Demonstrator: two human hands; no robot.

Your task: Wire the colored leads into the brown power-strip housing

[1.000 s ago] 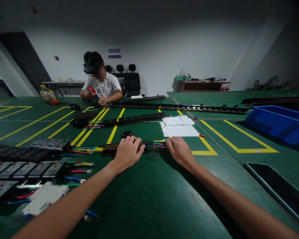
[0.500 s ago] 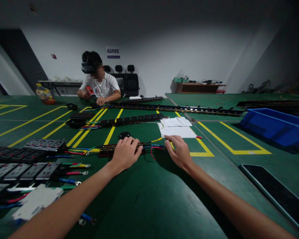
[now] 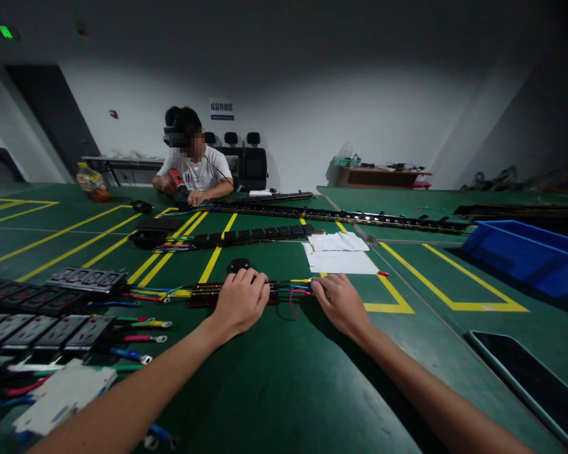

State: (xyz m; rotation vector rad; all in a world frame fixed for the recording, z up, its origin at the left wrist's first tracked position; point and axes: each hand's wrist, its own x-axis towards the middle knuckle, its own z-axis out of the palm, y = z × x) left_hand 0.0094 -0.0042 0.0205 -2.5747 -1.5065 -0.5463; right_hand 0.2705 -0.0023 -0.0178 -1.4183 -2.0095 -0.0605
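Observation:
My left hand (image 3: 242, 301) is closed over a dark strip with copper-coloured bars (image 3: 203, 292), which lies on the green table in front of me. Blue, yellow and red wires (image 3: 291, 285) come out of the strip's right end. At their tips, the fingers of my right hand (image 3: 343, 301) are pinched together; the fingers partly hide the wire ends. A thin red wire (image 3: 293, 304) hangs loose between my hands. Just beyond the strip sits a small black rounded object (image 3: 239, 265).
White paper sheets (image 3: 341, 260) lie behind my right hand. A blue bin (image 3: 525, 258) and a phone (image 3: 520, 372) are on the right. Socket strips with lugged cables (image 3: 52, 331) fill the left. Across the table a person holds a red power drill (image 3: 177, 181).
My right hand has closed around the wire ends, and the yellow wire is lower. My left hand stays on the strip. The whole view has shifted slightly.

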